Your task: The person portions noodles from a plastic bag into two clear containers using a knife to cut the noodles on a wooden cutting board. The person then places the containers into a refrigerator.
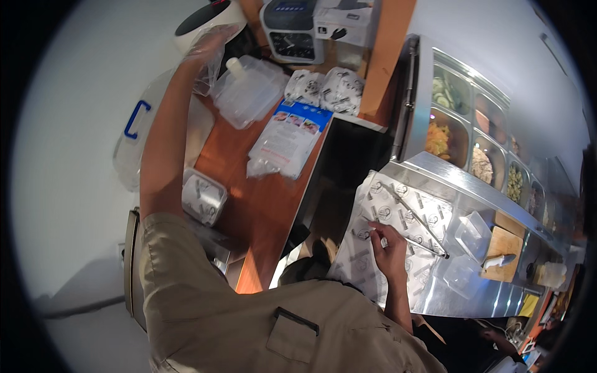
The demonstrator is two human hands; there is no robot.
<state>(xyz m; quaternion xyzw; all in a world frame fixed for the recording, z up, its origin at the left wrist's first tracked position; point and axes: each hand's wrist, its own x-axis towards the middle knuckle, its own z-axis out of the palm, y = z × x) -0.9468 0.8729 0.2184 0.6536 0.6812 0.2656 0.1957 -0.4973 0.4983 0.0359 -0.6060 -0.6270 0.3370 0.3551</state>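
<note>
My left hand (212, 45), in a loose clear plastic glove, reaches to the rounded white and black appliance (210, 18) at the top left. Its fingers lie against or just over the appliance, and their grip is hard to make out. My bare right hand (390, 249) holds one arm of long metal tongs (419, 221), whose arms are spread apart. Beneath the tongs, printed wrapping paper (354, 261) covers part of the steel counter (447, 300). Clear plastic containers (471, 233) lie right of the paper, beside a wooden cutting board (508, 242) with a white-handled knife (499, 262).
Steel pans of chopped food (438, 140) line the counter's raised back. On the brown table (233, 182) are stacked plastic lids (252, 88), a blue-and-white packet (291, 135), two paper-wrapped bundles (343, 88) and a lined tub (204, 198). Another person's arm (501, 342) shows lower right.
</note>
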